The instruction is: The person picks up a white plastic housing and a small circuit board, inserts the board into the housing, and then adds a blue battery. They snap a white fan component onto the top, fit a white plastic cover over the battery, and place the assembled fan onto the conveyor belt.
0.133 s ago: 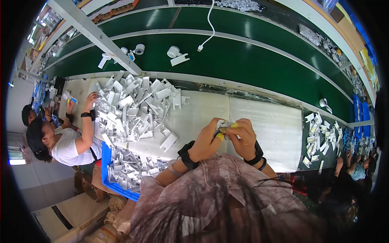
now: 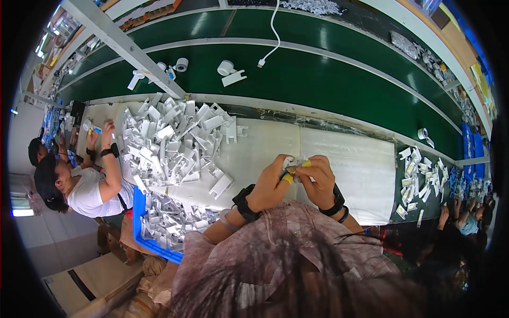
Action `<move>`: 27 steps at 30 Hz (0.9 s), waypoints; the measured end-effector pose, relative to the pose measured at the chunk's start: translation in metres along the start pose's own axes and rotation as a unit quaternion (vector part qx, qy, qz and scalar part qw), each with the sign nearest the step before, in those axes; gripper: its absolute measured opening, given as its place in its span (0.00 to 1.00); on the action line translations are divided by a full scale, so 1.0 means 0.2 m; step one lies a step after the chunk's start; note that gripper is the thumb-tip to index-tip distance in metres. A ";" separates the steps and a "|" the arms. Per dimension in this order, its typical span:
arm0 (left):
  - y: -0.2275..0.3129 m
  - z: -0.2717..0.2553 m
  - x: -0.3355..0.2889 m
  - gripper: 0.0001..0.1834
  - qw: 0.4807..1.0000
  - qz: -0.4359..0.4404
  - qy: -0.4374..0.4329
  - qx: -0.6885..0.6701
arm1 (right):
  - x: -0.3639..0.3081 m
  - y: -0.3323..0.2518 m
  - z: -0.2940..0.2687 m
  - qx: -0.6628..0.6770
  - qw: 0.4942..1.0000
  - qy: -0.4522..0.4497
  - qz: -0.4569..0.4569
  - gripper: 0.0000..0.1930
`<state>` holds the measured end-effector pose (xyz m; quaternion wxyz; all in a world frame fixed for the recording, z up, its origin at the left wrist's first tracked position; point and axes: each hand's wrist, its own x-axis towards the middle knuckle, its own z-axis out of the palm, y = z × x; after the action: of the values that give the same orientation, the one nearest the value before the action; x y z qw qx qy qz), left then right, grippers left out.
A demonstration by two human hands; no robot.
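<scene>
Over the cream work surface, close in front of my body, my left hand (image 2: 269, 185) and my right hand (image 2: 318, 181) meet. Pinched between their fingers is a small white plastic part (image 2: 289, 162), mostly covered by the fingertips, so its full shape is hidden. Yellow coverings show at the fingertips of both hands. To the left of my hands lies a large heap of white plastic brackets (image 2: 175, 138), with one loose bracket (image 2: 221, 185) at its near edge.
A blue crate (image 2: 139, 212) of similar white parts stands at the near left. Beyond the work surface runs a green conveyor belt (image 2: 318, 74) carrying a few white parts and a cable (image 2: 275, 32). More white pieces (image 2: 419, 177) lie right. A co-worker (image 2: 95, 183) sits left.
The co-worker's hand has drawn back leftward from the heap with a small white piece near it. Parts on the green belt have shifted slightly left. My hands hold still.
</scene>
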<state>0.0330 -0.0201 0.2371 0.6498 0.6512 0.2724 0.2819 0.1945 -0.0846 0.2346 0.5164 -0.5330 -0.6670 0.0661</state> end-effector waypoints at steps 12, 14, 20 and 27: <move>-0.04 -0.01 0.01 0.22 0.986 0.147 0.006 0.085 | 0.03 -0.02 0.01 0.001 1.000 0.003 0.024 0.13; 0.00 -0.01 -0.01 0.23 0.997 0.062 0.000 0.052 | 0.02 -0.02 0.01 -0.002 1.000 0.004 0.021 0.14; 0.00 -0.01 -0.02 0.22 0.999 -0.033 -0.006 0.024 | 0.01 -0.01 0.00 -0.016 1.000 -0.010 0.011 0.14; 0.01 0.01 -0.02 0.18 0.998 -0.033 0.006 0.053 | 0.00 -0.01 0.00 -0.022 0.999 -0.022 0.012 0.13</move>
<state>0.0308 -0.0238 0.2386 0.6214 0.6738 0.3124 0.2495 0.1933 -0.0867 0.2366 0.4887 -0.5509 -0.6729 0.0696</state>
